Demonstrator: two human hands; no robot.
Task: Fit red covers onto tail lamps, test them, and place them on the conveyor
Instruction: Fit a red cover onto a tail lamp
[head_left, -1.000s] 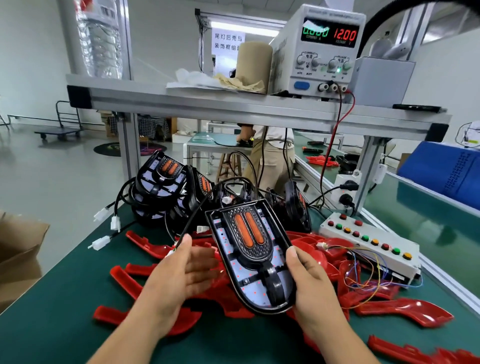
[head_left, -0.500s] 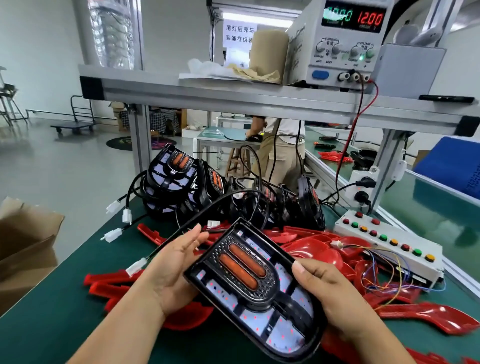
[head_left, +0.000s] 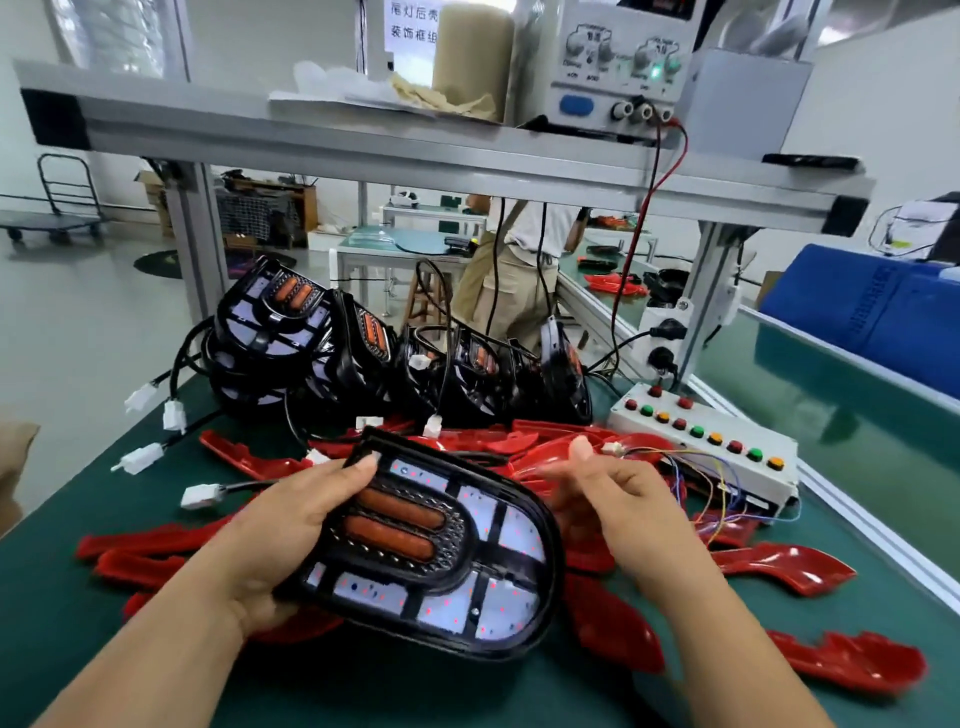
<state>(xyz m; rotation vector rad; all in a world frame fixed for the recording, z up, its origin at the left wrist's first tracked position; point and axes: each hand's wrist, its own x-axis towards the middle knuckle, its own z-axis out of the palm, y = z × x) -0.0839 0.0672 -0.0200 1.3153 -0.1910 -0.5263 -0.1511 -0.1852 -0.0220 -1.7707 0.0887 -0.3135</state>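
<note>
A: Where's the lamp (head_left: 441, 545)?
B: Near centre, over the red heap on the surface (head_left: 374, 696), lens side up, round end to the right. Left hand (head_left: 291, 530) grips it by the left end, w/ the thumb on the top face and the other fingers hidden beneath.
A: Right hand (head_left: 618, 499)?
B: Off the lamp, just past its far-right edge, above the covers (head_left: 784, 569). Fingers loosely spread, nothing in them as far as shows. It's blurred, so can't tell if the tips touch a cover.
A: Cover on?
B: No. The lamp's bare: black frame, orange bars and white panel all exposed. Covers lie loose under and around it.
A: Tested?
B: Prob. not. Its plug (head_left: 200, 494) lies free on the surface at left, joined to nothing. The test lead (head_left: 613, 448) w/ coloured wires sits just beside the right hand and runs to the button box (head_left: 706, 441) at right.
A: So how far along?
B: Early for this unit, likely at step one, picking a cover. Left to do: fit it, plug in, test, then set it on the conveyor (head_left: 857, 441) at right. No finished lamp shows on the visible belt. And a pile of bare lamps (head_left: 363, 353) waits at the far side.
</note>
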